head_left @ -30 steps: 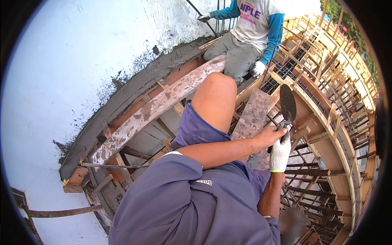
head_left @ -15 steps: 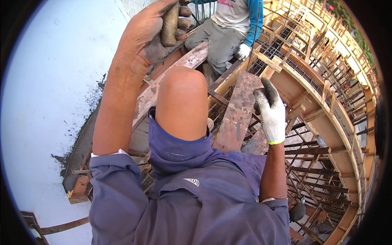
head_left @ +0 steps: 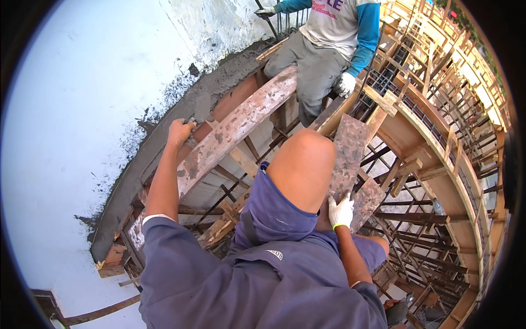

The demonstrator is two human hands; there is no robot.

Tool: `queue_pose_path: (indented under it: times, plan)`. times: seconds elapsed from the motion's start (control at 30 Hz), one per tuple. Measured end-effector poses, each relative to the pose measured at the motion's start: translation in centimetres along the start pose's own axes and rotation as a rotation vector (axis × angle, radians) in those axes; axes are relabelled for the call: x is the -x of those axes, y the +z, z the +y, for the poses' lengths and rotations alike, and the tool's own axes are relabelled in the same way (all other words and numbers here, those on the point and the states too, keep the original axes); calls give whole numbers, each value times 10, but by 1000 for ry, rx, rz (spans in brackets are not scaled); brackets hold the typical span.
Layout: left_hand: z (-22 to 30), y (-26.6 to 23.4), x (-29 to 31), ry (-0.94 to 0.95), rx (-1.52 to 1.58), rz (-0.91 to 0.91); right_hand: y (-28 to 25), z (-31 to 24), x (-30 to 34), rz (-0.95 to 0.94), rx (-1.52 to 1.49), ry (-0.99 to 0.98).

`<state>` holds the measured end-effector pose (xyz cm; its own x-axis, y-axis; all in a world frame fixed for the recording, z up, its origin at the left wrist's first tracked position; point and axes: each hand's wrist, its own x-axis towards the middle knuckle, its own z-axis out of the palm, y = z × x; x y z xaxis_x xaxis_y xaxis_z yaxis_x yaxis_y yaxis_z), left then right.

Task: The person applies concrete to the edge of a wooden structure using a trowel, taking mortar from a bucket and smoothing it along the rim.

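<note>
My bare left hand (head_left: pixel 179 132) is closed round the handle of a trowel, mostly hidden by the fingers. Its grey blade (head_left: pixel 203 105) reaches over the strip of wet grey mortar (head_left: pixel 164 125) along the foot of the white wall. Beside that hand runs a mortar-spattered plank (head_left: pixel 241 125). In a white glove with dark fingertips, my right hand (head_left: pixel 342 212) is low beside my bent knee, fingers apart and nothing visible in them. It lies against a stained reddish board (head_left: pixel 346 156); whether it bears weight I cannot tell.
A co-worker in grey trousers (head_left: pixel 318 66) sits ahead, one gloved hand (head_left: pixel 345 85) on the formwork and the other on a dark bar. Curved wooden formwork (head_left: pixel 438 148) with rebar sweeps down the right. Beneath the boards are open gaps crossed by props (head_left: pixel 416 241).
My left hand, raised close to the view before, is now lower and farther out, at the mortar strip with the trowel. My right hand has dropped to the board beside my knee. The view has shifted.
</note>
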<state>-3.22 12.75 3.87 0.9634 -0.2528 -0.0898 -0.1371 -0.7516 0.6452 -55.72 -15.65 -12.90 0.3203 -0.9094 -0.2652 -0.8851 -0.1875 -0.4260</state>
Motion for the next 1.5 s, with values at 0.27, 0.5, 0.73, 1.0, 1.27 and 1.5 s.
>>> queue_pose_path:
  times: [0.27,0.5,0.73,1.0,1.27,1.5]
  plan:
    - [-17,104,-89,-141,279,-190,24,-34,-16,208,-127,175]
    - [70,214,-201,-208,719,-342,33,-40,-20,272,-108,141]
    - [127,293,-309,-258,917,-418,36,-43,-28,195,-109,254]
    - [133,324,-387,-191,620,-386,29,-58,-34,164,-66,271]
    - [94,282,-390,-44,249,-301,32,-56,-35,161,-120,267]
    - [62,244,-373,130,-18,-208,32,-62,-36,180,-231,260]
